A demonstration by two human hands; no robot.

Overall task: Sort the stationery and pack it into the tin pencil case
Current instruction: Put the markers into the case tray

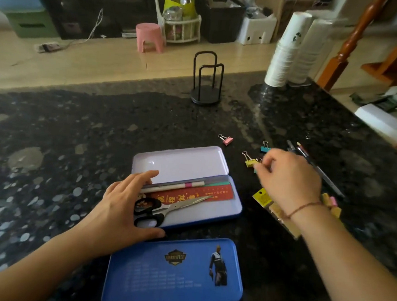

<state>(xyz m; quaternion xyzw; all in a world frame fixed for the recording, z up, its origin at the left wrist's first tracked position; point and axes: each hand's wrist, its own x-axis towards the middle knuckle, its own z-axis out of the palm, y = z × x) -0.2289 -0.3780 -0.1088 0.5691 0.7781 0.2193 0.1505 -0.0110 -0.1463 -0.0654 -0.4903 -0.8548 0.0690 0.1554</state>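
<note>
**Binder clips beside an open tin case**

Dark speckled granite countertop (52, 140) underfoot of everything, with pale floor beyond. Far ahead of both hands, a black wire stand on a round base (206, 80); ahead of the right hand, two stacks of white paper cups (291, 46).

Left hand (120, 206) spread flat and relaxed against the left end of the open tin pencil case (211, 218), fingers straight along the tray's rim, thumb at its near corner, gripping nothing. Just right of those fingers, inside the tray: black-handled steel scissors (165, 209), a red ruler with gold print (201, 193), a green strip (218, 183) under it, and a white pen with a pink band (174, 186). Pale inner lid (180, 163) lying open beyond the fingertips. Near the left wrist, a separate blue tin lid with a printed figure (174, 275), flat on the stone.

Right hand (289, 178) curled over the counter, fingertips pinching a yellow binder clip (250, 162); a teal scrap half hidden under the fingers, too covered to identify. Beyond the knuckles, a teal binder clip (264, 148); further left of it, a pink binder clip (226, 140). To the right of the hand, dark pencils and pens (320, 173) lying together. Under the right wrist, a clear packet of small erasers with a yellow tag (273, 208). Thin red cord (304, 208) around that wrist.
</note>
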